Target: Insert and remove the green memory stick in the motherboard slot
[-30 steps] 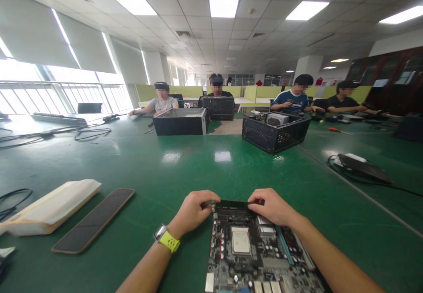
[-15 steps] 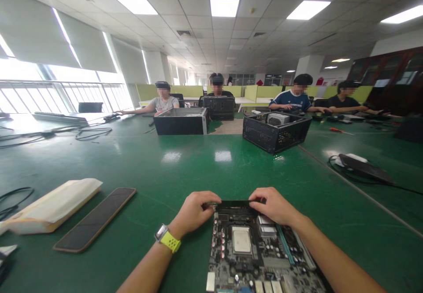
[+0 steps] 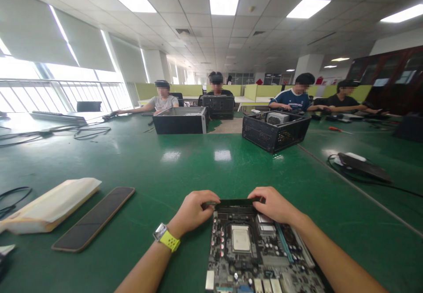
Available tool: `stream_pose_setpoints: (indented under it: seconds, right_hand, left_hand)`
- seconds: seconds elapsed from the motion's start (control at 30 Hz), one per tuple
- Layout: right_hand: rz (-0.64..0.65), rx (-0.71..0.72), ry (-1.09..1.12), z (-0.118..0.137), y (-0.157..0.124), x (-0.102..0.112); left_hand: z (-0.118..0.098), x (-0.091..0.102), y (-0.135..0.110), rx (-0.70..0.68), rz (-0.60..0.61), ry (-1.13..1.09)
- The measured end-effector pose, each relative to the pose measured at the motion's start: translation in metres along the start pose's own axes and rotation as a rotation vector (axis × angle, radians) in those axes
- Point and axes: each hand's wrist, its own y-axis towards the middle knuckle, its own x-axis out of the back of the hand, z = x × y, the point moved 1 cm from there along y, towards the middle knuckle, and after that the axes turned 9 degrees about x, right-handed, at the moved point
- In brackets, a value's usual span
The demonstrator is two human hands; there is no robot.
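1. Barely anything shifts in the hands; across the table (image 3: 148, 161), at middle left of the frame, the grey-shirted co-worker's arm (image 3: 138, 109) stretches farther out than a second ago.
2. At lower centre, the left hand (image 3: 195, 207) pinches one end of a thin dark strip (image 3: 234, 202), fingers nearly closed.
3. The right hand (image 3: 275, 205) pinches the other end just as narrowly, level with its partner.
4. That strip, a memory stick by my guess, runs along the far edge of the motherboard (image 3: 234, 267), beside the slots (image 3: 235, 211). I can't tell whether it sits in one.
5. Lining up or working the strip at the slots seems to be the step in hand; the next move calls for even force at both ends, keeping it straight.
6. Farther out, a phone (image 3: 94, 219) lies at lower left, and an open black case (image 3: 276, 133) stands right of centre.
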Motion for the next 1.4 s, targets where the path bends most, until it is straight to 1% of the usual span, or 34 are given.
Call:
stream_pose_setpoints:
  seconds: [0.13, 0.4, 1.0, 1.4]
  right_hand:
    - [0.014, 0.000, 0.015, 0.0014, -0.0003, 0.0011]
    - [0.004, 0.010, 0.013, -0.0031, -0.0004, -0.0001]
    - [0.012, 0.001, 0.000, -0.0022, -0.0014, 0.0013]
    - [0.015, 0.010, -0.013, -0.0018, 0.0004, 0.0006]
  left_hand:
    - [0.0006, -0.0009, -0.0003, 0.006, 0.012, 0.001]
    - [0.0002, -0.0005, -0.0008, 0.014, 0.041, 0.035]
    - [-0.0020, -0.0012, -0.0007, 0.025, 0.074, 0.018]
    - [-0.0009, -0.0008, -0.0007, 0.026, 0.058, -0.008]
